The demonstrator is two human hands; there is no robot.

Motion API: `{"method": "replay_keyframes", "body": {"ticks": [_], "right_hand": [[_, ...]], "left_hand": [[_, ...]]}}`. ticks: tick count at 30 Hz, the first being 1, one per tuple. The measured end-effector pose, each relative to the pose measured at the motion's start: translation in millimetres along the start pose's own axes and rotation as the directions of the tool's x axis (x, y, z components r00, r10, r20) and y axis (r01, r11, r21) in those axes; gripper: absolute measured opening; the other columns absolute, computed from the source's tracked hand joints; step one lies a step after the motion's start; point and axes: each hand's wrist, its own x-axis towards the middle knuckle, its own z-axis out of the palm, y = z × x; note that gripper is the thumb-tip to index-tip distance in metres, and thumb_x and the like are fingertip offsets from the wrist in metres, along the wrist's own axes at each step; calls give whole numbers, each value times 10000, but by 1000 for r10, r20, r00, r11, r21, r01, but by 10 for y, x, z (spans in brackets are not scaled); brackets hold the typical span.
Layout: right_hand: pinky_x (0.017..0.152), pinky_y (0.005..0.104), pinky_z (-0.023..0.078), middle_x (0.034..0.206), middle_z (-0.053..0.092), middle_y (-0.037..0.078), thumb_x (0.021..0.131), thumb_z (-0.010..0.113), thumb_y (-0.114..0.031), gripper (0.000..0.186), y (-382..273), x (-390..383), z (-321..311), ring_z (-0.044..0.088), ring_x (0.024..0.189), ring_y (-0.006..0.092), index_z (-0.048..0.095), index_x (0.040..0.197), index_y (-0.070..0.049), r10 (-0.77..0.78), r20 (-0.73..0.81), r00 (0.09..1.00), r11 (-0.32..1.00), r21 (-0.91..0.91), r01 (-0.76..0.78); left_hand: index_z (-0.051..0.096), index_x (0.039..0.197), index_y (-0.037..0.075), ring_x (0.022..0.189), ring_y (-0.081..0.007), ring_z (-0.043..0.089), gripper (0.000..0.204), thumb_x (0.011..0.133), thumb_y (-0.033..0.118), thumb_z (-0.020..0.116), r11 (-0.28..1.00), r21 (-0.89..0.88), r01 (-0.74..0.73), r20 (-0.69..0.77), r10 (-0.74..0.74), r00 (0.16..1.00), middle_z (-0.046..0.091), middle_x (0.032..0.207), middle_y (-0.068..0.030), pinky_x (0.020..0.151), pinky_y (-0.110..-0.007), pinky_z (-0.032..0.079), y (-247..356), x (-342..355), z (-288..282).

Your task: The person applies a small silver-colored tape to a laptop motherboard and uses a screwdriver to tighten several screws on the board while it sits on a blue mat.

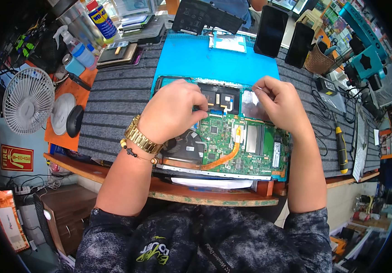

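An opened laptop base [214,171] lies in front of me, showing a green circuit board [223,132], a copper heat pipe [225,158] and a black cooling fan [182,148]. Over the base's left part, my left hand [175,109] is closed with fingers curled; whatever it may hold is hidden. My right hand [281,103] pinches at the base's far right edge, beside a silvery panel [252,104]. Something thin seems to be between its thumb and finger, too small to name. Between the hands sits a black panel [215,98] with a white ribbon cable.
Beneath the base's far side spreads a blue mat [182,54]. A laptop battery [205,18] and two dark phones [271,32] stand at its far side. A screwdriver [341,150] lies right; a white fan [28,101] and black mouse [75,121] are left.
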Motion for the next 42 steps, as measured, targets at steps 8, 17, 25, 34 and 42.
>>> {"method": "replay_keyframes", "body": {"ticks": [8, 17, 25, 34, 42], "right_hand": [[554, 325, 502, 696, 682, 72, 1034, 688, -79, 113, -12, 0, 17, 656, 572, 133, 726, 1012, 25, 22, -1, 1000, 1000, 7, -22], [574, 333, 508, 708, 692, 89, 1028, 696, -88, 118, -24, -1, 13, 661, 592, 150, 736, 1010, 21, -4, -4, 1000, 1000, -11, 4], [579, 354, 499, 713, 682, 107, 948, 767, -82, 90, -147, -50, 88, 622, 598, 182, 763, 975, 3, -99, 101, 990, 995, -18, 102], [600, 380, 513, 791, 702, 93, 882, 880, -105, 140, -272, -75, 384, 657, 637, 225, 811, 985, -40, -264, 106, 959, 946, -163, 279], [622, 382, 537, 800, 712, 89, 877, 885, -121, 137, -268, -52, 443, 690, 679, 243, 801, 956, -47, -263, 114, 958, 936, -213, 282]], "left_hand": [[800, 848, 94, 914, -338, 723, 73, 844, 130, 864, 998, 30, -52, 2, 52, 999, 763, 879, -83, 831, -477, 588, -11, 18, 7], [799, 867, 83, 905, -341, 737, 62, 889, 139, 814, 1000, 21, -19, -5, 19, 1000, 769, 882, -99, 819, -479, 595, -22, 41, -18], [812, 890, 77, 921, -349, 740, 63, 886, 139, 817, 1000, 14, -1, -9, 1, 1000, 774, 896, -113, 833, -480, 598, 3, 23, -37], [825, 896, 78, 933, -346, 741, 61, 885, 137, 813, 999, 46, 1, -42, 1, 999, 777, 905, -108, 846, -476, 595, 6, 22, 15], [826, 881, 61, 917, -362, 743, 65, 882, 118, 794, 999, 39, 28, -39, -26, 999, 776, 893, -129, 826, -489, 596, 23, 32, 18]]}}
